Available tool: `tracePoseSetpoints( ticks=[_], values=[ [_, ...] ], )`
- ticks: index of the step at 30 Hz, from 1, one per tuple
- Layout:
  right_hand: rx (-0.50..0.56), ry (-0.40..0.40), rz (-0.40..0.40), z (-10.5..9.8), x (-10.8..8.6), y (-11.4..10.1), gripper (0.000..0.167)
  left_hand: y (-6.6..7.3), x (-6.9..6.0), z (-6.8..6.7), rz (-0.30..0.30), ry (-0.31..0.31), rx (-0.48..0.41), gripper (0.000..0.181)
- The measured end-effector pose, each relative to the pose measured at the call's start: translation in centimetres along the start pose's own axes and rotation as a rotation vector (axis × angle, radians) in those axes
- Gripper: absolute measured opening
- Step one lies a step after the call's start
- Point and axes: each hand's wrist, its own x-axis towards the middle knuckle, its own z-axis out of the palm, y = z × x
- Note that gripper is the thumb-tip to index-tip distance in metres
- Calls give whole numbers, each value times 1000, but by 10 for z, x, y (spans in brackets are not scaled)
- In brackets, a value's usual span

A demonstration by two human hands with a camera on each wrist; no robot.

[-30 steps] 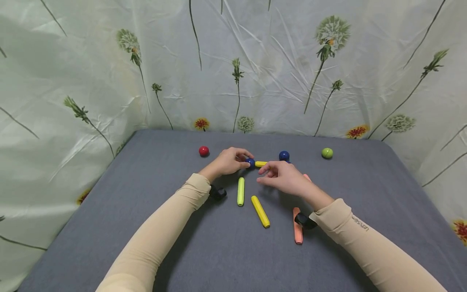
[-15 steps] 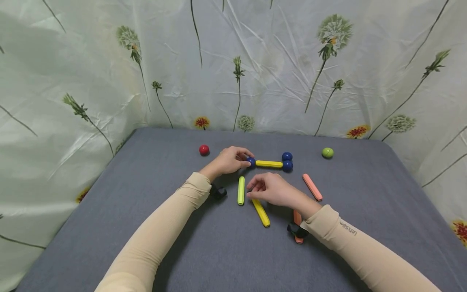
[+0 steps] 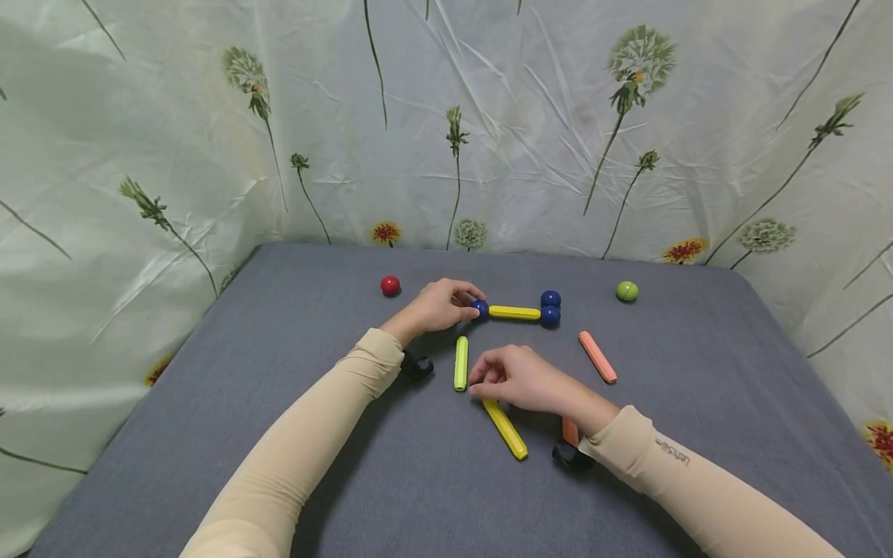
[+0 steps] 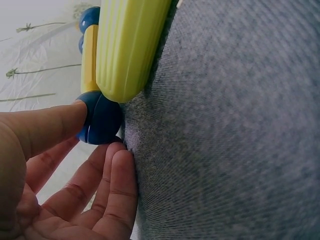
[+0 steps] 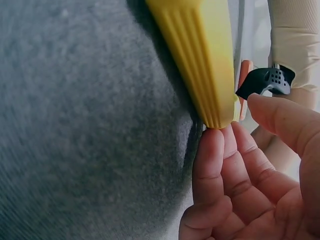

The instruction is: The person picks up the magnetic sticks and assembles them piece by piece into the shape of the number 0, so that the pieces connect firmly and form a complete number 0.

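My left hand (image 3: 441, 305) pinches a blue ball (image 4: 102, 117) at the left end of a yellow stick (image 3: 515, 313), its thumb against the ball. At the stick's right end sits another blue ball (image 3: 549, 316), with a further blue ball (image 3: 550, 298) just behind it. My right hand (image 3: 519, 378) is at the far end of a second yellow stick (image 5: 200, 65), which lies slanting on the cloth. In the right wrist view its fingertips touch that ribbed end, while the thumb stands apart from the stick. A yellow-green stick (image 3: 461, 363) lies between both hands.
A red ball (image 3: 391, 285) lies behind the left forearm's side, a green ball (image 3: 627, 291) at the back right. One salmon stick (image 3: 598, 357) is right of the right hand; another salmon stick (image 3: 570, 430) is partly under the right wrist. Grey cloth (image 3: 391, 480) covers the table.
The right hand has come from beside the blue-ended stick to the slanted yellow stick, which has slid slightly toward me. The left hand has stayed on its blue ball.
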Motion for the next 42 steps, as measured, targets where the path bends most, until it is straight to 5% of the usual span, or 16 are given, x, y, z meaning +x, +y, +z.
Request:
tracePoseSetpoints(
  ticks=[42],
  values=[
    [-60,84,224,-4,36,-14,36,4,-1,-1,-9,-2,14,29]
  ],
)
